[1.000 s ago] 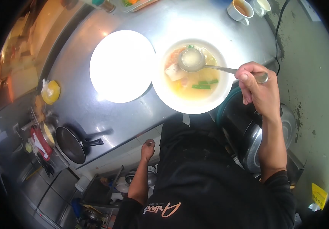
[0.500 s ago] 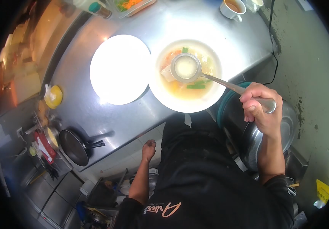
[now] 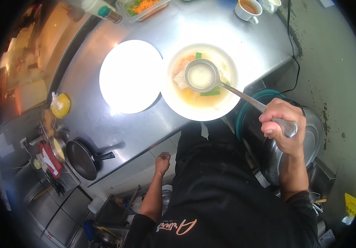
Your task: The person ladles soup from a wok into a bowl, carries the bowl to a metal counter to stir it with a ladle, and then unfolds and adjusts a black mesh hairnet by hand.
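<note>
My right hand [image 3: 283, 124] is closed around the handle of a metal ladle [image 3: 248, 100]. Its round cup, filled with pale broth [image 3: 202, 76], is over a wide white soup bowl [image 3: 194, 114]. Inside the bowl I see cloudy soup with green pieces [image 3: 210, 93], orange bits and a pale chunk, partly hidden by the ladle. Left of the bowl, close against it, lies a white plate [image 3: 130, 77], washed out by glare. My left hand [image 3: 162, 162] hangs by my side below the counter edge, fingers curled, holding nothing I can see.
The steel counter [image 3: 153, 128] carries a frying pan [image 3: 81, 160], a yellow bagged item [image 3: 60, 105], a green-capped jar [image 3: 109, 14], a tub of shredded vegetables [image 3: 143, 9] and a cup of brown liquid [image 3: 248, 9]. A teal-rimmed bin [image 3: 241, 120] and large metal lid [image 3: 310, 128] stand at right.
The view has shifted slightly. The ladle still hangs over the soup bowl, its cup looking a little larger and its handle end slightly lower in view. My left hand stays by my side.
</note>
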Demonstrator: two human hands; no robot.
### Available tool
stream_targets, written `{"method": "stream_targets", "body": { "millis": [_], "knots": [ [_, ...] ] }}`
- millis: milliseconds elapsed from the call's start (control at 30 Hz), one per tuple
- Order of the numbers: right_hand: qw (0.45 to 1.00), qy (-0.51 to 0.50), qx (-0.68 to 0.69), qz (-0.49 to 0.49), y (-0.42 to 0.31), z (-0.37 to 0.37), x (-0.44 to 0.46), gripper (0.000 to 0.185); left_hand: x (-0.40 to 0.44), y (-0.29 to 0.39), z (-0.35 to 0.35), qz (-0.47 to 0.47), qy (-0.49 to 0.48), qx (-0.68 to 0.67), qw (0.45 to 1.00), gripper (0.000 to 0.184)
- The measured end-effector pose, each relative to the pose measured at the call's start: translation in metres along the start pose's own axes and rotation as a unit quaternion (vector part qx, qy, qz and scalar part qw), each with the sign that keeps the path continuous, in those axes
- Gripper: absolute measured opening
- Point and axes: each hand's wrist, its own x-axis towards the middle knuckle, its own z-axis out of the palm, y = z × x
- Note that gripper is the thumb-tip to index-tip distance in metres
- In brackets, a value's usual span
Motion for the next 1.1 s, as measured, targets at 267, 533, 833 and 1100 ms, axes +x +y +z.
{"method": "stream_targets", "body": {
  "millis": [267,533,833,1100],
  "knots": [
    [0.993,0.002,-0.080,-0.086,-0.004,0.001,-0.002,0.029,0.001,-0.005,0.001,0.011,0.003,-0.012,1.000,0.033],
    [0.987,0.015,-0.105,-0.116,-0.007,0.001,-0.004,0.030,0.001,-0.008,0.002,0.008,0.008,-0.002,1.000,0.034],
    [0.979,0.017,-0.150,-0.140,-0.015,-0.001,-0.008,0.029,0.000,0.003,-0.001,0.010,0.002,0.015,1.000,0.035],
    [0.970,0.032,-0.167,-0.171,-0.020,-0.003,-0.011,0.029,0.011,-0.002,-0.005,0.027,0.002,0.025,0.999,0.035]
  ]
}}
